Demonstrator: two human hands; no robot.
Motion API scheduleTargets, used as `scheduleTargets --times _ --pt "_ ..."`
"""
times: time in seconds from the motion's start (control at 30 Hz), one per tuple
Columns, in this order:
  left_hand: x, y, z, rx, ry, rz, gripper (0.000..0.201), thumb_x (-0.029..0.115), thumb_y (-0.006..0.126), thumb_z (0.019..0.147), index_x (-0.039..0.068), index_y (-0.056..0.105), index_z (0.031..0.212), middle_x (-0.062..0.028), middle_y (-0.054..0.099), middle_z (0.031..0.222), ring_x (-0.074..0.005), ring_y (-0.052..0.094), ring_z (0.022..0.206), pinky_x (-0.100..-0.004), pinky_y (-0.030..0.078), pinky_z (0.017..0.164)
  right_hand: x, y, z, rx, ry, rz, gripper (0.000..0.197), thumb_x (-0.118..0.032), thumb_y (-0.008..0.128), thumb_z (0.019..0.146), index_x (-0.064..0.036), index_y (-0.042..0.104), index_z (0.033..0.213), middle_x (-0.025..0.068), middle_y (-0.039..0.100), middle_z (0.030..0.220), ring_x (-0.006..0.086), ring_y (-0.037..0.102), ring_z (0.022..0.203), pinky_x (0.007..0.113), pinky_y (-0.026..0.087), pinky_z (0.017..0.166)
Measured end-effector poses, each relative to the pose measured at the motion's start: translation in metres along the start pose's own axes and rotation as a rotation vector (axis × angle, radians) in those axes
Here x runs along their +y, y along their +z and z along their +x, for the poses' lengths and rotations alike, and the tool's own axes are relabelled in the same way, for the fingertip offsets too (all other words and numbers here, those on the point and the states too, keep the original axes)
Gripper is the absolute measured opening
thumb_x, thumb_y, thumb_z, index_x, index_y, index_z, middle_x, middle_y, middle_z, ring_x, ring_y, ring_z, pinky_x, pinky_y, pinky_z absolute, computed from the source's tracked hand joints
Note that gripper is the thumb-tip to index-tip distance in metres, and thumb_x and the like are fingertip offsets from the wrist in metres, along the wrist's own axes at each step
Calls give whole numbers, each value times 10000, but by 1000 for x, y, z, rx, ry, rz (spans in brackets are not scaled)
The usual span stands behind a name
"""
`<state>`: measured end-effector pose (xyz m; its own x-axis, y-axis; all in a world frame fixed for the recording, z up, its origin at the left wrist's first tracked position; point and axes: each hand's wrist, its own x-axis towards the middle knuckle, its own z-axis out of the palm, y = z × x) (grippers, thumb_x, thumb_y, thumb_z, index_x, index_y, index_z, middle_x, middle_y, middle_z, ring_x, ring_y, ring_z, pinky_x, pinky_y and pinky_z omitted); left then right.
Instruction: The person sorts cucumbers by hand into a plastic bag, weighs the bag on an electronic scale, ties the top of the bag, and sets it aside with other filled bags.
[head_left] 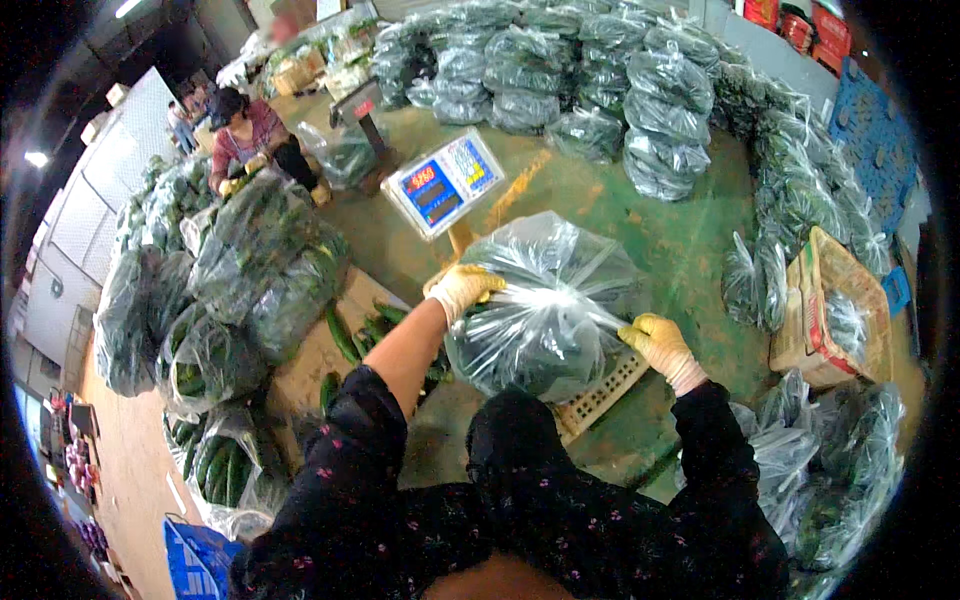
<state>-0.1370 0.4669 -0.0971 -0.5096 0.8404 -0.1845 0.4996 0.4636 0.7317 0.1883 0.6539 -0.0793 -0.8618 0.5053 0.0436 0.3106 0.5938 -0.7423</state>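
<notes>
A big clear plastic bag bulges in front of me, its film gathered into creases at the middle. Dark green contents show dimly through it. My left hand, in a pale yellow glove, is closed on the bag's left side. On the other side my right hand, gloved alike, grips the film and pulls it taut. Under the bag, the edge of a cream perforated plastic crate sticks out. Loose cucumbers lie left of my left forearm. Beyond the bag stands a scale display with lit red digits.
Filled bags are heaped at the left, where a co-worker sits behind them. Stacked bags line the back and right. A cardboard box stands at the right, above more plastic bags. One open bag of cucumbers sits lower left.
</notes>
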Motion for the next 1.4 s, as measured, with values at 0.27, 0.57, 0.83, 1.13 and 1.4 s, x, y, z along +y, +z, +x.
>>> scheduleTargets --times 0.27,0.57,0.83,1.13,1.4 --pt "69 -3 -50 -110 -104 -1404 120 105 591 791 19 554 716 -49 502 543 -173 513 540 -353 471 637 -29 8 14 70 49 1029 199 -198 638 818 -21 583 744 23 554 669 128 500 620 251 389 585" --pt "107 21 -58 -569 217 -1464 446 -28 447 796 -60 449 1241 -176 533 1197 -333 509 1110 -424 404 973 -72 27 56 -425 -201 1582 740 -600 497 807 -73 422 1321 102 323 1425 268 332 1289 487 361 979" --pt "116 15 -51 -332 185 -910 217 132 699 768 24 598 926 -70 623 855 -185 607 769 -310 522 728 -84 21 68 -469 -205 1094 638 -396 630 802 -32 445 1292 85 516 1205 184 519 1059 332 409 930" --pt "99 -16 -16 239 -145 -289 233 107 623 711 10 614 923 -159 642 842 -262 642 703 -354 533 572 -65 29 31 -329 -23 469 110 -137 607 826 -41 635 870 3 591 812 70 507 707 204 405 610" --pt "88 0 19 379 -115 -352 188 149 568 752 43 661 877 -136 666 822 -260 634 776 -372 496 699 -75 16 65 -298 -309 341 187 -172 529 855 -27 637 902 78 631 877 170 585 780 292 457 685"
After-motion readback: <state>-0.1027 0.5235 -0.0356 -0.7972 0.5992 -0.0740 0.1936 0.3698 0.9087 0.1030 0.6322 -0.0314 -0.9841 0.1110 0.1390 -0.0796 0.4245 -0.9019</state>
